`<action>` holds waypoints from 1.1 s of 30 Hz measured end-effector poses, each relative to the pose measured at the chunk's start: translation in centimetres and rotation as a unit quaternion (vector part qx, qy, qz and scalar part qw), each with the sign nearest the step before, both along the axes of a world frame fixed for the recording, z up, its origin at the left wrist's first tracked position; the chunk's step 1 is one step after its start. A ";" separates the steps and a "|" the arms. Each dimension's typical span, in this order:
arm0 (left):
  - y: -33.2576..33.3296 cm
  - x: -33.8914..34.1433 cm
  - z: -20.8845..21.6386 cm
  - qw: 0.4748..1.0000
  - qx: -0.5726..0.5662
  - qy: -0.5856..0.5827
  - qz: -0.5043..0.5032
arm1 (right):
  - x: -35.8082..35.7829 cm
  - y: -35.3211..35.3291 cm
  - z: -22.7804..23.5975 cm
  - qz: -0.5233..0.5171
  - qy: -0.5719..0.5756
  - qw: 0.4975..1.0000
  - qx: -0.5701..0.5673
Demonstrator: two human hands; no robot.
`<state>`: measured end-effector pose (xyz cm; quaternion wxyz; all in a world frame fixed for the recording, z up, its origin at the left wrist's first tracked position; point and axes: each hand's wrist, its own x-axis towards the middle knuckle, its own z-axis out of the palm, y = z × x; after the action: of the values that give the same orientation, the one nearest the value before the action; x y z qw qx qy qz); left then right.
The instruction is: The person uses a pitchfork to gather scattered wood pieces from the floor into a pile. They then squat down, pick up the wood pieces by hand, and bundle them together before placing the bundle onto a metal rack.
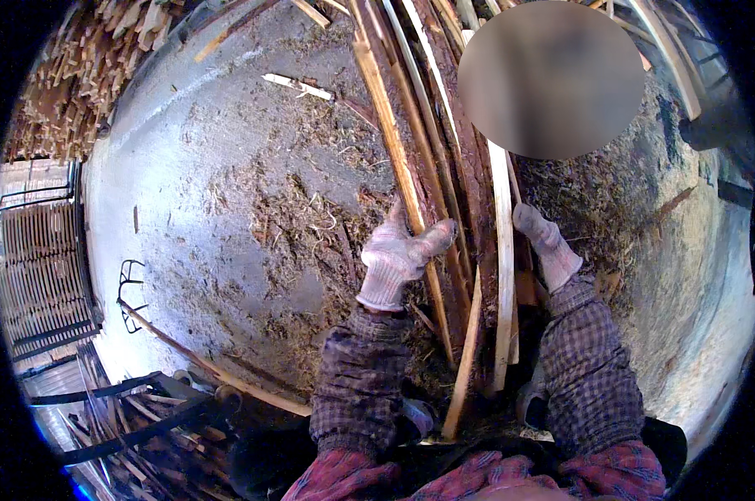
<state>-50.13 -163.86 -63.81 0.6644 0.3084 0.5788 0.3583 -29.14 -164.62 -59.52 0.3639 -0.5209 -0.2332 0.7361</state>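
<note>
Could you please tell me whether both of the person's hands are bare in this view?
No, the left hand and right hand both wear pale gloves with knitted cuffs.

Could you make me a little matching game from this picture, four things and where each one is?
1. Left hand in pale knit glove
2. Long bark-edged wooden strips
3. Dark-headed tool with long wooden handle
4. Big stack of brown timber pieces

A. Picture's upper left
B. Touching the strips
C. Picture's lower left
D. Through the picture's middle

Pairs: 1-B, 2-D, 3-C, 4-A
</note>
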 end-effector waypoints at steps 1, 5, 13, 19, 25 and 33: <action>-0.2 -0.9 -1.3 0.998 0.034 0.053 -0.023 | -0.5 0.2 -0.1 0.018 -0.042 0.998 0.044; -0.9 -1.5 -4.0 0.993 -0.034 -0.088 0.064 | -0.1 0.5 -3.0 0.016 -0.055 0.998 0.015; -2.1 -4.0 -5.9 0.975 0.009 -0.162 0.153 | -1.9 0.7 -4.3 -0.008 -0.016 1.000 -0.004; -1.0 -4.1 -4.4 0.930 -0.039 -0.279 0.236 | -2.7 0.5 -2.7 -0.026 0.064 0.997 -0.034; -3.4 -3.1 -4.5 0.943 0.026 -0.278 0.179 | -1.6 -1.2 0.8 -0.021 0.121 0.986 -0.116; -5.5 0.2 -6.1 0.950 -0.005 -0.266 0.165 | 4.2 -2.7 -5.2 0.063 -0.018 0.989 0.132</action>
<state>-49.91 -169.37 -69.92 0.7272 0.0986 0.4261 0.5290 -24.93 -167.31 -64.70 0.3780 -0.4657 -0.3677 0.7106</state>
